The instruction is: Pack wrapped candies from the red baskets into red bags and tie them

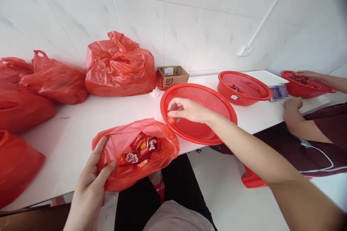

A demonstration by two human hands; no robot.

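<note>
My left hand (92, 177) is closed on the left rim of a red plastic bag (114, 180), its thumb and fingers pinching the thin film. The bag's mouth gapes, and inside lie several red-wrapped candy packets (142, 151) with printed characters and a cartoon figure. Over the left part of a red perforated basket (200, 90), my right hand (187, 110) has its fingers curled. A bit of red plastic shows at its fingertips, apparently the bag's far right edge. That basket holds nothing that I can see.
Several filled red bags (119, 68) stand at the left and back. A small cardboard box (173, 75) and crumpled tissue (154, 93) are near the wall. A second red basket (238, 95) is at right; beyond it, a person's hand (307, 74) reaches into another basket (300, 90).
</note>
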